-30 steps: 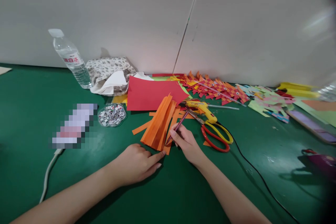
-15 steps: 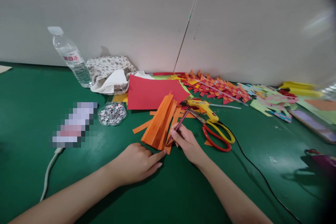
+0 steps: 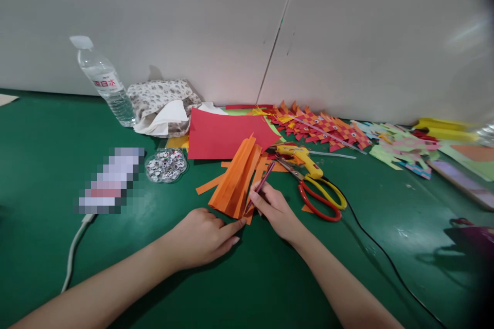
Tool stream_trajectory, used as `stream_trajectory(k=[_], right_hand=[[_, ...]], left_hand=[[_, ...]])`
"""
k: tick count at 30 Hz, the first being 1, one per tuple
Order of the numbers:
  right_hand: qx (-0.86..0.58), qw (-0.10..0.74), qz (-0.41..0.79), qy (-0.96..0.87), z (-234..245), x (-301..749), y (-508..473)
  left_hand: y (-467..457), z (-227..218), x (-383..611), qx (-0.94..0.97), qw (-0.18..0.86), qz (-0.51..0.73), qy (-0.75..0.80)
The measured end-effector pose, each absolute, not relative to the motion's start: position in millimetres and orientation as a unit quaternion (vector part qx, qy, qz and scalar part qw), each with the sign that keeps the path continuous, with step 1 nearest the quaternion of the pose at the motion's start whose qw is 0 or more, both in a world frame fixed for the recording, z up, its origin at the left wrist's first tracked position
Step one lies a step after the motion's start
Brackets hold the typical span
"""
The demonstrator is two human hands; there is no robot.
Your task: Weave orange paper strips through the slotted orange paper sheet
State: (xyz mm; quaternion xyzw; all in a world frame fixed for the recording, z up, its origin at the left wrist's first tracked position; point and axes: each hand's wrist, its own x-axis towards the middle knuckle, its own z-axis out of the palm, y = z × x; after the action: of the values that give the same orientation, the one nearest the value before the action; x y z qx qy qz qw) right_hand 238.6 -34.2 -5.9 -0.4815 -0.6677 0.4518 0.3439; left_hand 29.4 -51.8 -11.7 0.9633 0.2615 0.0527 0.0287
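A folded stack of orange paper [image 3: 236, 177] lies on the green table [image 3: 46, 154], with loose orange strips beside it. My left hand [image 3: 203, 239] rests on the table, fingers curled, its index fingertip pressing the stack's near corner. My right hand [image 3: 272, 211] grips a dark red pencil [image 3: 262, 184] in a pinch, the tip at the paper's lower right edge. A red sheet [image 3: 224, 133] lies behind the orange stack.
Scissors with red and yellow handles [image 3: 320, 195] and a yellow glue gun [image 3: 299, 157] lie right of my hand, a black cord [image 3: 378, 252] trailing away. A tray of googly eyes [image 3: 166, 164], a water bottle [image 3: 102, 82], a cloth pouch [image 3: 162, 100] and woven paper fish [image 3: 324, 131] stand near the wall.
Both hands stay on the orange paper; the pencil has barely shifted. The view has drifted slightly.
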Motion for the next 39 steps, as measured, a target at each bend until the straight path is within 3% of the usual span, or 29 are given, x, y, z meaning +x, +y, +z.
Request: stream_trajectory(k=[8,16,22,27,39], right_hand=[[-0.517,0.372,0.394,-0.663,-5.8,237.8,-33.1],[-0.466,0.362,0.460,-0.664,-7.9,239.2,-35.1],[-0.484,0.345,0.440,-0.674,-8.6,238.0,-34.6],[-0.506,0.385,0.403,-0.658,-9.1,239.7,-34.7],[-0.474,0.347,0.449,-0.673,-5.3,238.3,-37.2]], left_hand=[[-52.1,-11.9,28.8,0.963,0.034,0.063,0.260],[-51.3,-10.8,28.5,0.963,0.028,0.062,0.259],[-52.1,-10.2,28.1,0.964,0.026,0.065,0.258],[-52.3,-10.7,28.6,0.963,0.026,0.067,0.258],[-52.4,-10.7,28.7,0.963,0.026,0.075,0.256]])
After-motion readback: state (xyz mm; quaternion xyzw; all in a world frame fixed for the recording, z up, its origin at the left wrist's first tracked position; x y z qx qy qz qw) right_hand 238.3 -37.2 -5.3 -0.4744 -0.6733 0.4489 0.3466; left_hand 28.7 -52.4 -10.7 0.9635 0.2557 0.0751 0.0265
